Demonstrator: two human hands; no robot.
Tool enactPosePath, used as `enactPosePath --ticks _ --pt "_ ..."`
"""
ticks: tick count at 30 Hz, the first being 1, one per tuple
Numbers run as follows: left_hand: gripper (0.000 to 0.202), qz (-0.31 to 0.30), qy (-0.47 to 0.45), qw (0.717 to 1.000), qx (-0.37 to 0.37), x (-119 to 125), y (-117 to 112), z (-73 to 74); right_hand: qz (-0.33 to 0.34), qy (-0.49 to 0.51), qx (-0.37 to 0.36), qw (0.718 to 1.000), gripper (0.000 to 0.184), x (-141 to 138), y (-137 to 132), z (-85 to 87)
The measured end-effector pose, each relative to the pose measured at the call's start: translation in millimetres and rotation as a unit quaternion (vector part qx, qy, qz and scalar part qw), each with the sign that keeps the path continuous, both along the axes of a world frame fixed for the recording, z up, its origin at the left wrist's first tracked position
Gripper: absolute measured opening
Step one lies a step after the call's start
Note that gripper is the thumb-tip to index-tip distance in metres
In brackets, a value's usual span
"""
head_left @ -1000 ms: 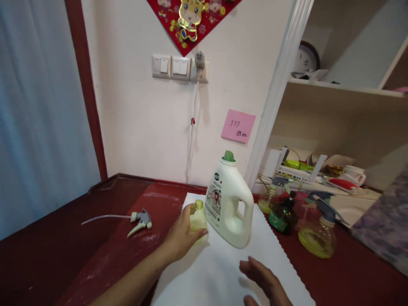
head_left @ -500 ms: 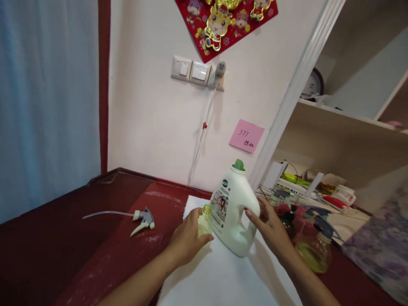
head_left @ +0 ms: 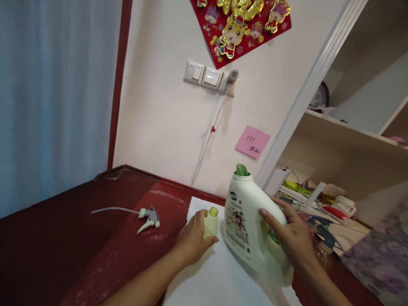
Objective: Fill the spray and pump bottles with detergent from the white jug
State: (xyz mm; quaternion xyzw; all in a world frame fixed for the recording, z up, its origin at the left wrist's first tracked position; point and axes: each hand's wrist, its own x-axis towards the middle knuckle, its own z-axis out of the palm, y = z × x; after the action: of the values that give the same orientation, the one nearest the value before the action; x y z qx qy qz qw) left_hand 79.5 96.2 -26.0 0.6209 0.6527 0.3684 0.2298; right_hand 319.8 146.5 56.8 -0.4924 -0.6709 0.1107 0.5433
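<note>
My right hand [head_left: 295, 229] is wrapped round the handle of a large pale green detergent jug [head_left: 244, 216]. The jug leans a little to the left and appears lifted off the white sheet; its neck is uncapped, with a green spout [head_left: 241, 170] inside. To its left, my left hand [head_left: 194, 233] holds a small clear yellowish bottle [head_left: 211, 225] upright on the sheet, its mouth uncapped. The jug's neck is above and to the right of the bottle's mouth, apart from it. A trigger sprayer head [head_left: 149, 216] with its dip tube lies further left on the red table.
The white sheet [head_left: 204, 276] covers part of the red table [head_left: 127, 250]. A clear spray bottle [head_left: 324, 253] stands right of my right hand, partly hidden. Shelves with clutter [head_left: 341, 206] are at the right. Behind the table is a wall with a hanging cable [head_left: 207, 144].
My right hand has closed on the jug's handle and moved the jug up and toward me, to the right of the small bottle. My left hand stays on the bottle. The view has shifted slightly.
</note>
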Motion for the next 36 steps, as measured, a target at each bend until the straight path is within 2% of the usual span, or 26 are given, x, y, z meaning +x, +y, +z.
enactPosePath --ticks 5,10,16,23,31,36 --pt "0.066 0.004 0.004 1.000 0.001 1 1 -0.2 0.013 -0.120 -0.064 0.991 0.060 22 -39 29.2" --pt "0.067 -0.001 0.011 1.000 0.007 1 3 -1.0 0.026 -0.260 -0.045 0.964 0.057 40 -58 39.0" --pt "0.067 -0.011 0.017 1.000 0.015 0 4 -2.4 0.006 -0.388 0.052 0.920 0.051 40 -72 39.3" --pt "0.064 -0.011 0.017 1.000 0.020 -1 2 -0.7 -0.021 -0.486 0.181 0.854 0.047 34 -73 39.6" --pt "0.061 -0.010 0.016 0.999 0.026 0 4 -4.1 -0.038 -0.560 0.244 0.791 0.055 24 -72 46.0" --pt "0.061 -0.013 0.017 0.999 0.026 0 4 -3.4 -0.040 -0.579 0.266 0.770 0.056 22 -71 45.4"
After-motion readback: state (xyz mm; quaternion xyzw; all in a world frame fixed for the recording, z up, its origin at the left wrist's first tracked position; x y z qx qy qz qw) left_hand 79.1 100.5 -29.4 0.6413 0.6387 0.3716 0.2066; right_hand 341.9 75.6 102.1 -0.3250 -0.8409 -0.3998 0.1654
